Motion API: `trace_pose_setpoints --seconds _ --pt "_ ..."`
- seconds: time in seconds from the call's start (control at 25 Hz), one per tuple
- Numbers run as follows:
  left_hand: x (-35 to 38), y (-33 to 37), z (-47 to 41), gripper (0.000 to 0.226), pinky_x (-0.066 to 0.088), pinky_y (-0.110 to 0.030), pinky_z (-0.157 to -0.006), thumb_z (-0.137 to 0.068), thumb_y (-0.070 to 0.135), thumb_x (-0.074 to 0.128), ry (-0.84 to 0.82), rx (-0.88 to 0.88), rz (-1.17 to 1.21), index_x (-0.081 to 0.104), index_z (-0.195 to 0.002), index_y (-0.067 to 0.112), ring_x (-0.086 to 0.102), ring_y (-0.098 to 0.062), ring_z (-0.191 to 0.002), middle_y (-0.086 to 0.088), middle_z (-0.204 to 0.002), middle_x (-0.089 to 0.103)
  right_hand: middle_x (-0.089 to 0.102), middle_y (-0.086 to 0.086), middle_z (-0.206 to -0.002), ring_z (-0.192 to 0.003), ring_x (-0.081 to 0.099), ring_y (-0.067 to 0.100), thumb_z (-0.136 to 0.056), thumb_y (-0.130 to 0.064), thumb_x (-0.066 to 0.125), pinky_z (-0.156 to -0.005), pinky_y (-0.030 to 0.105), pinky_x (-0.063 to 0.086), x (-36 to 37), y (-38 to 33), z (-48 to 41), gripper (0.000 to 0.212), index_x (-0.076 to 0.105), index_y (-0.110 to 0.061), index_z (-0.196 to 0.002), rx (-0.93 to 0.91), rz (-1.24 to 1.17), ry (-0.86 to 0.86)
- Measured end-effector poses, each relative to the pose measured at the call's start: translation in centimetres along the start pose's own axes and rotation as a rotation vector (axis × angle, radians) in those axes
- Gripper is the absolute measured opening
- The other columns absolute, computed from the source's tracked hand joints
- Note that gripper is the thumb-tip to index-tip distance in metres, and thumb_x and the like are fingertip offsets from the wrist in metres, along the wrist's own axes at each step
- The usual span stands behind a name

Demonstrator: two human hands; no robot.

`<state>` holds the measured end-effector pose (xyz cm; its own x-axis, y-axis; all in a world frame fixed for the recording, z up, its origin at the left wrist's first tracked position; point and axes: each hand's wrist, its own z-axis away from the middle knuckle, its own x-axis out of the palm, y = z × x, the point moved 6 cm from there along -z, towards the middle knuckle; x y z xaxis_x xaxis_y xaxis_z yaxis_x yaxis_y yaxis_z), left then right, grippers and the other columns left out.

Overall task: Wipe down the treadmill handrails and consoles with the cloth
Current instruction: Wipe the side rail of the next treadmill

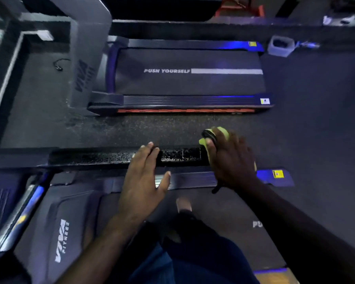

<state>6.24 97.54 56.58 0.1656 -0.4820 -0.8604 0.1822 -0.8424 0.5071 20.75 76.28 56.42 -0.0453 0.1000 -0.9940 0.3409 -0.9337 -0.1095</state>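
Gripping cloth (213, 138) on handrail (178, 155), right hand (230, 158); left hand (143, 177) flat.

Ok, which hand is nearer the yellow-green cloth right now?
Right. The right hand grips the yellow-green cloth against the end of the handrail. The left hand rests flat on the same rail, further to the left and clear of the cloth.

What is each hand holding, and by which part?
The right hand grips the yellow-green cloth, bunched under its fingers, on the black textured handrail; left hand holds nothing.
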Motion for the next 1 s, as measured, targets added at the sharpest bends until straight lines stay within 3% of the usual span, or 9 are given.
trace_pose_setpoints --seconds 0.08,0.2,0.28,0.44,0.52,0.64,0.8,0.88,1.0 --pt "0.4 -0.4 -0.2 0.075 0.023 -0.051 -0.129 -0.098 0.035 0.071 0.004 0.026 -0.058 0.041 -0.158 0.002 0.023 -0.03 -0.159 -0.012 -0.17 0.03 0.062 0.009 -0.135 -0.116 0.058 0.041 -0.108 -0.055 0.024 -0.096 0.052 0.05 0.4 -1.0 -2.4 0.051 0.057 -0.034 -0.141 -0.015 0.055 -0.081" --pt "0.9 -0.4 -0.3 0.076 0.021 -0.053 -0.129 -0.099 0.037 0.068 -0.046 0.07 -0.098 0.037 -0.16 0.003 0.02 -0.03 -0.161 -0.012 -0.171 0.027 0.05 0.009 -0.15 -0.119 0.05 0.039 -0.107 -0.062 0.033 -0.093 0.048 0.044 0.8 -0.5 1.9 0.053 0.048 -0.037 -0.151 0.149 0.089 0.035" --pt "0.6 -1.0 -0.4 0.076 0.021 -0.053 -0.129 -0.098 0.04 0.063 -0.051 0.082 -0.113 0.037 -0.16 0.003 0.019 -0.029 -0.161 -0.011 -0.172 0.027 0.045 0.012 -0.154 -0.122 0.047 0.041 -0.106 -0.063 0.035 -0.091 0.05 0.042 0.5 -0.9 3.6 0.056 0.046 -0.035 -0.153 0.119 0.1 0.048" --pt "0.2 -1.8 -1.1 0.074 0.022 -0.055 -0.128 -0.098 0.041 0.061 -0.034 0.092 -0.122 0.04 -0.158 0.002 0.022 -0.029 -0.16 -0.012 -0.17 0.03 0.058 0.013 -0.129 -0.114 0.052 0.042 -0.105 -0.057 0.026 -0.089 0.053 0.049 0.7 -2.1 -3.0 0.05 0.062 -0.032 -0.13 0.035 0.178 -0.12" --pt "-0.1 -1.5 -1.3 0.075 0.022 -0.054 -0.128 -0.099 0.043 0.06 -0.024 0.054 -0.132 0.039 -0.158 0.003 0.022 -0.028 -0.16 -0.012 -0.17 0.03 0.058 0.01 -0.132 -0.113 0.052 0.04 -0.105 -0.057 0.034 -0.09 0.051 0.047 0.4 -2.2 -1.8 0.046 0.061 -0.035 -0.136 0.047 0.116 -0.035" --pt "-0.4 -1.4 -1.0 0.076 0.022 -0.053 -0.129 -0.099 0.045 0.057 -0.017 0.023 -0.149 0.038 -0.16 0.003 0.02 -0.027 -0.161 -0.011 -0.171 0.029 0.047 0.007 -0.153 -0.122 0.049 0.038 -0.105 -0.06 0.042 -0.092 0.049 0.04 -0.3 -1.0 3.0 0.051 0.048 -0.041 -0.152 -0.102 0.084 0.058" --pt "-0.5 -2.4 -0.2 0.077 0.027 -0.055 -0.126 -0.098 0.048 0.055 0.024 -0.036 -0.134 0.04 -0.158 0.001 0.024 -0.031 -0.159 -0.014 -0.169 0.031 0.058 0.011 -0.134 -0.112 0.058 0.04 -0.105 -0.058 0.028 -0.092 0.052 0.05 1.1 -3.8 -3.5 0.049 0.052 -0.035 -0.142 -0.165 0.109 -0.125" --pt "-0.5 -2.0 0.1 0.078 0.028 -0.056 -0.125 -0.098 0.049 0.054 0.062 -0.082 -0.129 0.04 -0.158 0.001 0.025 -0.032 -0.159 -0.014 -0.169 0.032 0.059 0.012 -0.134 -0.108 0.058 0.04 -0.106 -0.058 0.028 -0.089 0.05 0.051 1.1 -5.0 -4.0 0.051 0.051 -0.033 -0.145 -0.259 0.103 -0.122" --pt "-0.7 -1.4 0.5 0.077 0.03 -0.058 -0.124 -0.098 0.047 0.057 0.133 -0.106 -0.093 0.041 -0.156 -0.001 0.027 -0.033 -0.158 -0.015 -0.168 0.034 0.043 0.009 -0.158 -0.112 0.051 0.038 -0.107 -0.061 0.036 -0.088 0.047 0.046 -0.1 -1.4 0.6 0.056 0.037 -0.043 -0.16 -0.495 0.061 -0.031"
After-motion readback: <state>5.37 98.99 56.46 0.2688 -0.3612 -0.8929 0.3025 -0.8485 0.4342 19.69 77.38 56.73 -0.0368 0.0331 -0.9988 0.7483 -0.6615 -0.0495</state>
